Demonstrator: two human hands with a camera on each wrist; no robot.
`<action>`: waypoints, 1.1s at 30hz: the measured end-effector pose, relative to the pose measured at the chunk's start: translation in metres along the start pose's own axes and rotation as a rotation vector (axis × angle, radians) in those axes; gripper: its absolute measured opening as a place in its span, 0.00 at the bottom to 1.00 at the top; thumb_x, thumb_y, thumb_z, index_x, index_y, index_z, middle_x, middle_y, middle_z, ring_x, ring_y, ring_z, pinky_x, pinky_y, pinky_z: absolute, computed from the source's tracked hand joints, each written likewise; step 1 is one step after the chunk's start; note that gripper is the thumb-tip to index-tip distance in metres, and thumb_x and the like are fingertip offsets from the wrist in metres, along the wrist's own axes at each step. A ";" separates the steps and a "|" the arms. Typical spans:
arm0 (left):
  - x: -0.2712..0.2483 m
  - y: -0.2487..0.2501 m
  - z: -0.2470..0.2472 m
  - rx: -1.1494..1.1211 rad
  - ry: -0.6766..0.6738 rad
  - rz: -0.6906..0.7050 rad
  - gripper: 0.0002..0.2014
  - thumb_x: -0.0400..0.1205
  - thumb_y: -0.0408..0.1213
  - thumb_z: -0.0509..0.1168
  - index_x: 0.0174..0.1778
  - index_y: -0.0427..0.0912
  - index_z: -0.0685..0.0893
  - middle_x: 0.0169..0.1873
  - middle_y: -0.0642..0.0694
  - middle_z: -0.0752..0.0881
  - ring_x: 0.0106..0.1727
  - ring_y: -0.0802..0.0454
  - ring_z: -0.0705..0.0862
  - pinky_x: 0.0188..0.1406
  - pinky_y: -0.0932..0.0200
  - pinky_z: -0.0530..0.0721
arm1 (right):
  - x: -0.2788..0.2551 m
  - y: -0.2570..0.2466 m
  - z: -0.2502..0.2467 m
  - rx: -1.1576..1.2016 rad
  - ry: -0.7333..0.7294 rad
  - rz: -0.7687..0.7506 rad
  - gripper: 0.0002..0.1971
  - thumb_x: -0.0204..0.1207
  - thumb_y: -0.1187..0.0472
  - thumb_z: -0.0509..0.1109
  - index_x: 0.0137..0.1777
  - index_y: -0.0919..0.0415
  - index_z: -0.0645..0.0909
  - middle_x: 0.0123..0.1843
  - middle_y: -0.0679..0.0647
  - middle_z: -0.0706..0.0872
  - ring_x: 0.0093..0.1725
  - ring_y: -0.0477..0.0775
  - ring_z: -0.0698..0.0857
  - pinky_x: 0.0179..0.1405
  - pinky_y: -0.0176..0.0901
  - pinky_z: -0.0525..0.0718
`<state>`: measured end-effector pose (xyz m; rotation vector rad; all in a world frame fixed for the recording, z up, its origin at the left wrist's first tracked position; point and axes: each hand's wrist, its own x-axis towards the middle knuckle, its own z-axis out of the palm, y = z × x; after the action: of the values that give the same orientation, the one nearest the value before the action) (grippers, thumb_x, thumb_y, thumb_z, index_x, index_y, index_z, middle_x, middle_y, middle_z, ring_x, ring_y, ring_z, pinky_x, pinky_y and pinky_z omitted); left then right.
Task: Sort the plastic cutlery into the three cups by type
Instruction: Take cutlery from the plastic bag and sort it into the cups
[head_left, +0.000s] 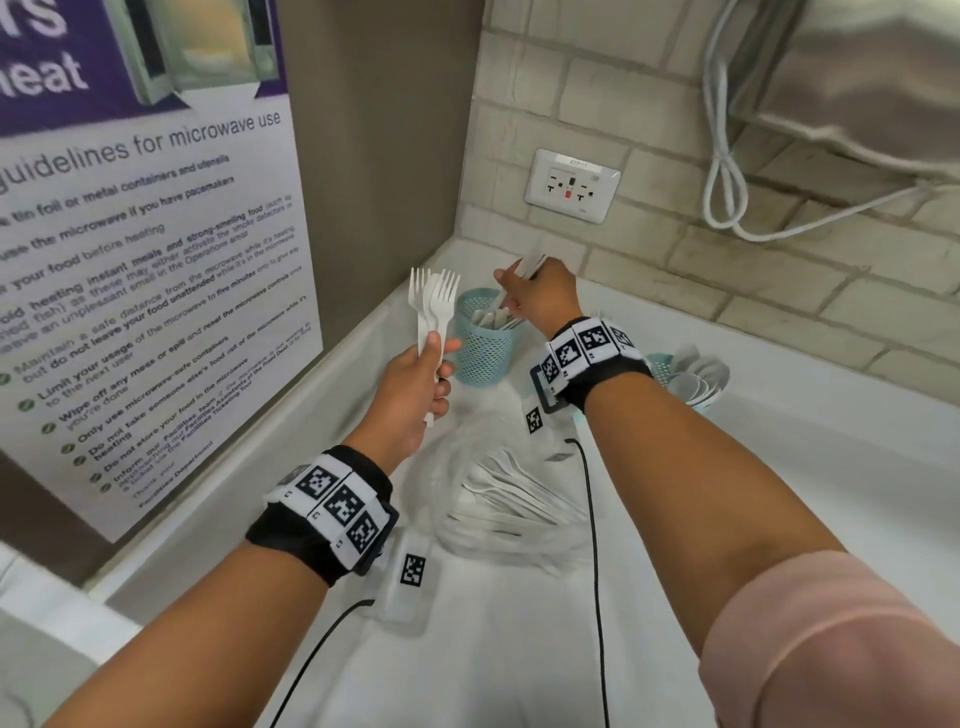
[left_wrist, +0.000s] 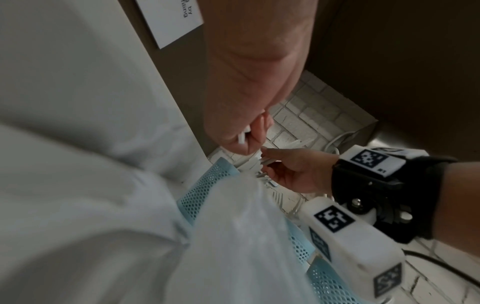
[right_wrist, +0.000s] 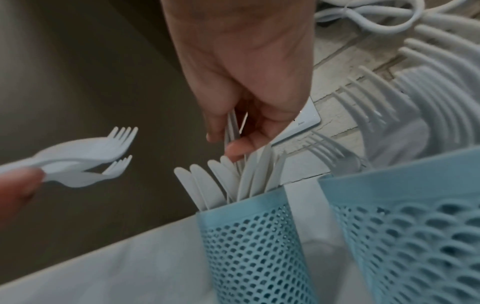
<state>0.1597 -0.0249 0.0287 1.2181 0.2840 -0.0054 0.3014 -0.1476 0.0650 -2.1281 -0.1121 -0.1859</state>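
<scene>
My left hand grips a bundle of white plastic forks by the handles, tines up, just left of a blue mesh cup. My right hand hovers over that cup and pinches a few white knives. In the right wrist view the fingers hold the knives pointing down among the knives standing in the cup. A second blue cup to the right holds forks. A cup with spoons shows behind my right wrist.
A clear plastic bag with several loose white cutlery pieces lies on the white counter between my forearms. A poster wall stands to the left, a tiled wall with a socket behind. Black wrist cables trail over the counter.
</scene>
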 end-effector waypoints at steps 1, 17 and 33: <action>0.000 0.000 -0.001 0.005 -0.002 0.001 0.14 0.87 0.48 0.52 0.55 0.46 0.80 0.31 0.51 0.70 0.26 0.60 0.64 0.19 0.70 0.64 | 0.002 0.000 0.000 -0.027 -0.008 -0.002 0.10 0.74 0.56 0.72 0.33 0.55 0.78 0.33 0.54 0.85 0.38 0.58 0.87 0.52 0.54 0.86; -0.002 -0.007 0.006 0.021 -0.157 0.002 0.11 0.87 0.38 0.55 0.56 0.43 0.82 0.37 0.48 0.81 0.31 0.58 0.73 0.26 0.69 0.74 | -0.035 -0.009 -0.030 0.208 0.301 -0.121 0.07 0.77 0.55 0.69 0.47 0.59 0.81 0.37 0.50 0.82 0.36 0.45 0.79 0.40 0.31 0.77; -0.029 -0.020 0.032 0.149 -0.344 -0.081 0.12 0.87 0.43 0.56 0.50 0.50 0.86 0.43 0.50 0.92 0.40 0.57 0.90 0.35 0.67 0.84 | -0.119 0.036 -0.051 0.491 -0.144 0.158 0.04 0.76 0.68 0.71 0.44 0.60 0.80 0.34 0.56 0.84 0.25 0.43 0.81 0.23 0.30 0.79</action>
<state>0.1349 -0.0653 0.0268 1.3289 0.0313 -0.3085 0.1848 -0.2103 0.0410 -1.6493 -0.0647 0.0837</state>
